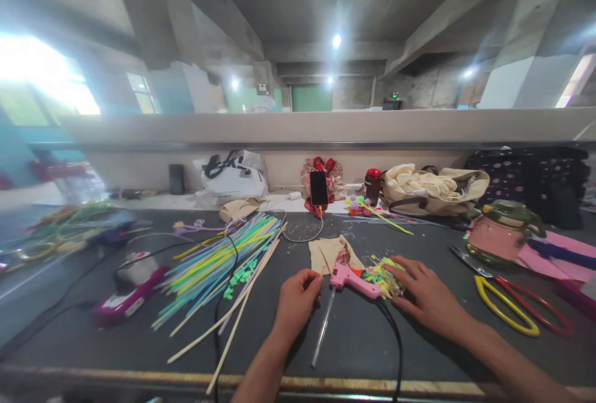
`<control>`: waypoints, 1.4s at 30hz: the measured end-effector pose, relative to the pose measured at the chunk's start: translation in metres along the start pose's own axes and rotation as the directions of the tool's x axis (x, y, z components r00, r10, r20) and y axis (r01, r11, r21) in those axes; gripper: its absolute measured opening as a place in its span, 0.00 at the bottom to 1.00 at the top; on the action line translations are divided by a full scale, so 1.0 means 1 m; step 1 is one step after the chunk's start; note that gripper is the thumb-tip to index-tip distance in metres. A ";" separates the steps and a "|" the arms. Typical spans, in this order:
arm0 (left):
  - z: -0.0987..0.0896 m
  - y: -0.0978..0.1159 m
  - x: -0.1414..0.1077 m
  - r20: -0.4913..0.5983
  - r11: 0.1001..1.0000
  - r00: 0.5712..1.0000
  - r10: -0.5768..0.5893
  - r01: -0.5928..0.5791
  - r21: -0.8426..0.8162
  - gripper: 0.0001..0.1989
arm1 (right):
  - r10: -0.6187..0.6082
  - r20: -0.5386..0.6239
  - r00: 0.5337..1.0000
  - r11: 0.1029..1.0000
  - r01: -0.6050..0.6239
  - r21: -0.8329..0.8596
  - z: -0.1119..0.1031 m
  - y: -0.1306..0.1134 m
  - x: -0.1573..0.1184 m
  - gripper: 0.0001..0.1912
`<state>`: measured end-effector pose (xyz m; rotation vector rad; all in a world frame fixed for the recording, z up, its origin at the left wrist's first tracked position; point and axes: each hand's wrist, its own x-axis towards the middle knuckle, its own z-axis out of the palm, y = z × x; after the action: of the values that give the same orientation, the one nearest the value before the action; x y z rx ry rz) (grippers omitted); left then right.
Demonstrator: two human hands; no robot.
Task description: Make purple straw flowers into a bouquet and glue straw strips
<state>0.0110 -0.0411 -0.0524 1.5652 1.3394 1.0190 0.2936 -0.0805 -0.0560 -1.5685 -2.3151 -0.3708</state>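
My left hand is closed, thumb and fingers pressed together, just left of the pink glue gun; anything held in it is too small or hidden to make out. A clear glue stick sticks out of the gun's back toward me. The gun's nozzle end lies on a piece of brown cardboard. My right hand is open, its fingers stretched out over the right edge of a pile of small coloured pieces, beside the gun's handle. Its fingertips partly cover the pile.
Long coloured fuzzy stems lie left, with green cut bits on them. A purple power strip stands farther left. Scissors and a glass jar are at right. A phone stands behind; a black cable crosses the front edge.
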 end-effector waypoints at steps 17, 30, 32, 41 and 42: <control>-0.008 0.001 -0.003 0.022 0.970 0.994 -0.103 0.105 -0.220 0.13 | 0.029 -0.141 0.989 0.993 -0.013 0.117 0.006 -0.004 0.017 0.13; -0.007 -0.002 -0.002 0.017 0.975 0.996 -0.083 0.084 -0.205 0.13 | 0.224 -0.051 0.973 0.957 -0.209 0.202 0.011 0.026 0.021 0.13; -0.007 -0.003 -0.001 0.019 0.976 0.997 -0.080 0.083 -0.204 0.13 | 0.273 -0.061 0.960 0.940 -0.253 0.227 0.009 0.025 0.020 0.13; -0.008 -0.001 -0.002 0.010 0.979 0.996 -0.085 0.085 -0.187 0.14 | 0.427 -0.095 0.899 0.870 -0.379 0.314 -0.003 0.026 0.020 0.15; -0.008 -0.001 -0.002 0.010 0.979 0.996 -0.084 0.085 -0.186 0.14 | 0.421 -0.098 0.902 0.872 -0.373 0.316 -0.003 0.026 0.019 0.15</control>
<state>0.0025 -0.0428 -0.0507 1.3585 1.2601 1.0580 0.3113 -0.0557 -0.0447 -1.7332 -1.7651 -0.0490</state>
